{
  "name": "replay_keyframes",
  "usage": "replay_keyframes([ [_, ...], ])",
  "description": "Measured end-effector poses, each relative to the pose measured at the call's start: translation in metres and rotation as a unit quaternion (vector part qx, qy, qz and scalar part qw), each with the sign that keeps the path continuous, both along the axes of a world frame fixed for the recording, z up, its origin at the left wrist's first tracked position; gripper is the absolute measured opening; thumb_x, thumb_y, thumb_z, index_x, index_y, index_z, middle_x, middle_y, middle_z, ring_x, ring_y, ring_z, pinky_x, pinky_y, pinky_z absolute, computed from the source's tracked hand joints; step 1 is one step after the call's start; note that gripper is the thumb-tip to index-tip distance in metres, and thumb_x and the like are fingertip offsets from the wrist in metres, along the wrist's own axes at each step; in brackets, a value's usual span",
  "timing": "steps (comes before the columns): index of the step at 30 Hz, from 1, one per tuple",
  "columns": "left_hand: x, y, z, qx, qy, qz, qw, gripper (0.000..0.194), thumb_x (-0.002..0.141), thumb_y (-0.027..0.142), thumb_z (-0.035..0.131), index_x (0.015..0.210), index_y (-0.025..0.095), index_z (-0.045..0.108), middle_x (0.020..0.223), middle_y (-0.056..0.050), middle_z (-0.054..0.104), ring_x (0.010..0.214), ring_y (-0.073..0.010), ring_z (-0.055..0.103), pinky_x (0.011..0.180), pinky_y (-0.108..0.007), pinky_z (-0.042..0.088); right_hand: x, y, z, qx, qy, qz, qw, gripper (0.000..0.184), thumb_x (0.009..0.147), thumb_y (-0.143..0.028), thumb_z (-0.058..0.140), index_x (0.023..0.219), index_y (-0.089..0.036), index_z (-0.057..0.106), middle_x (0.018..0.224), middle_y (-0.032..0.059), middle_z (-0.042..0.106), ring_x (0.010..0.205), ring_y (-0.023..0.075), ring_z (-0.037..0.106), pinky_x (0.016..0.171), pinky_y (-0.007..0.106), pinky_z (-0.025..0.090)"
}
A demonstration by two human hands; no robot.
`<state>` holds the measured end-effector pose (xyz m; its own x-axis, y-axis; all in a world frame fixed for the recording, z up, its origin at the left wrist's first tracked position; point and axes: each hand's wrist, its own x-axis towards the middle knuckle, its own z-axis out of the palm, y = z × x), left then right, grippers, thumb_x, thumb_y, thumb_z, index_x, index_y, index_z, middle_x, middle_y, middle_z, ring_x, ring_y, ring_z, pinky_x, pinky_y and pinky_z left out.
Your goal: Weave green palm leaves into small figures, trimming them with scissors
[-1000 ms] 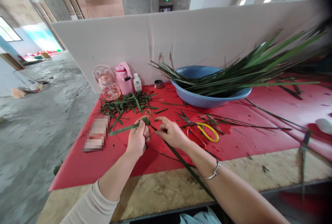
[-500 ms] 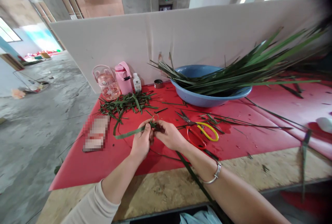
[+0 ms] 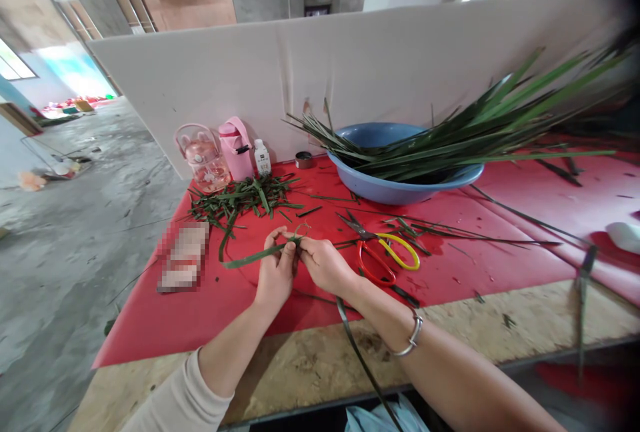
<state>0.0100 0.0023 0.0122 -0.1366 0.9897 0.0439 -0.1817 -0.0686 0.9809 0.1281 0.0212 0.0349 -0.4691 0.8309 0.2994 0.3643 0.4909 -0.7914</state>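
Observation:
Between my two hands is a long green leaf strip (image 3: 246,261), folded or knotted at its middle where the fingers meet. My left hand (image 3: 278,269) pinches it between thumb and fingers, and one end loops out to the left. Close against it, my right hand (image 3: 323,264) has its fingers closed on the same small bunched part, where thin pale fibres stick up. Another length of strip (image 3: 357,339) hangs down below my right wrist toward my lap. Scissors (image 3: 373,239) with one red and one yellow handle lie just right of my right hand, blades apart.
A blue basin (image 3: 400,193) of long green leaves (image 3: 440,149) stands at the back right. Cut leaf scraps (image 3: 245,197) lie before a pink-lidded jug (image 3: 207,169), a pink bottle (image 3: 237,152) and a white bottle (image 3: 261,157). A blurred flat object (image 3: 185,257) rests at left on red sheeting (image 3: 150,325).
My left fingers have lifted and straightened a little around the strip. The length hanging below my right wrist has shifted and now curves. The scissors and basin have stayed in place.

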Motion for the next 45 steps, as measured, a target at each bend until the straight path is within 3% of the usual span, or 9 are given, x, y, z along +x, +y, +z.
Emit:
replay_keyframes([
  [4,-0.006,0.004,-0.002,-0.028,0.049,-0.027,0.998,0.037,0.075,0.052,0.052,0.068,0.015,0.049,0.044,0.006,0.039,0.037,-0.0057,0.031,0.037,-0.019,0.023,0.001,0.001,0.002,0.015,-0.019,-0.014,1.000,0.036,0.085,-0.012,0.036,0.111,-0.021,0.058,0.107,0.0061,0.064,0.093,0.0179,0.062,0.079,0.028,0.046],
  [8,-0.013,0.006,0.002,-0.040,0.144,-0.013,0.989,0.042,0.076,0.052,0.050,0.055,0.015,0.048,0.043,0.003,0.041,0.038,-0.0063,0.034,0.038,-0.020,0.023,0.002,0.002,0.003,0.029,-0.102,-0.052,0.993,0.030,0.089,-0.022,0.036,0.111,-0.018,0.056,0.091,0.0086,0.068,0.078,0.0195,0.064,0.065,0.027,0.045],
  [13,-0.011,0.004,0.010,-0.030,0.061,-0.074,0.995,0.040,0.078,0.051,0.047,0.059,0.016,0.044,0.047,0.004,0.037,0.041,-0.0064,0.032,0.040,-0.020,0.025,0.003,0.004,0.003,0.037,-0.102,-0.102,0.989,0.024,0.090,-0.024,0.034,0.106,-0.014,0.050,0.073,0.0056,0.064,0.064,0.0168,0.059,0.055,0.024,0.038],
  [17,-0.007,0.006,0.007,-0.012,0.034,-0.107,0.994,0.033,0.079,0.046,0.049,0.066,0.015,0.047,0.050,0.005,0.035,0.043,-0.0063,0.030,0.042,-0.020,0.025,0.002,0.006,-0.004,0.022,-0.010,-0.103,0.994,0.023,0.088,-0.020,0.037,0.102,-0.014,0.054,0.074,0.0051,0.063,0.066,0.0150,0.058,0.061,0.025,0.042],
  [23,-0.007,0.003,0.006,0.024,0.058,-0.055,0.997,0.028,0.080,0.041,0.051,0.066,0.017,0.047,0.054,0.005,0.039,0.047,-0.0069,0.034,0.045,-0.019,0.028,-0.002,0.008,-0.011,-0.043,0.105,-0.052,0.992,0.036,0.085,-0.020,0.038,0.119,-0.019,0.053,0.091,0.0033,0.065,0.083,0.0154,0.060,0.075,0.027,0.047],
  [26,-0.007,-0.001,0.011,0.038,0.071,-0.014,0.997,0.022,0.078,0.038,0.054,0.071,0.016,0.053,0.054,0.004,0.041,0.048,-0.0080,0.036,0.046,-0.019,0.029,0.000,0.007,-0.006,-0.025,0.051,-0.015,0.998,0.038,0.084,-0.016,0.036,0.118,-0.020,0.053,0.096,0.0046,0.064,0.088,0.0169,0.060,0.080,0.029,0.045],
  [32,-0.010,0.000,0.012,0.045,0.081,0.028,0.995,0.019,0.078,0.034,0.055,0.081,0.017,0.063,0.058,0.002,0.049,0.056,-0.0113,0.045,0.054,-0.021,0.035,0.004,0.004,0.002,-0.020,-0.058,0.013,0.998,0.029,0.089,-0.024,0.036,0.111,-0.015,0.051,0.084,0.0079,0.064,0.071,0.0178,0.060,0.066,0.027,0.044],
  [39,-0.013,0.000,0.015,0.061,0.098,0.038,0.993,0.015,0.073,0.027,0.060,0.082,0.017,0.066,0.066,-0.002,0.056,0.065,-0.0138,0.050,0.059,-0.021,0.037,0.001,0.007,-0.006,0.015,0.069,-0.057,0.996,0.015,0.085,-0.020,0.043,0.086,-0.016,0.058,0.084,0.0063,0.061,0.080,0.0155,0.056,0.073,0.027,0.043],
  [45,-0.011,0.003,0.008,0.032,0.058,0.047,0.997,0.019,0.075,0.035,0.058,0.077,0.016,0.060,0.062,0.001,0.051,0.054,-0.0092,0.043,0.050,-0.019,0.033,-0.006,0.000,-0.004,-0.023,0.079,-0.075,0.994,0.015,0.083,-0.018,0.040,0.088,-0.017,0.055,0.072,0.0008,0.058,0.065,0.0123,0.053,0.062,0.023,0.041],
])
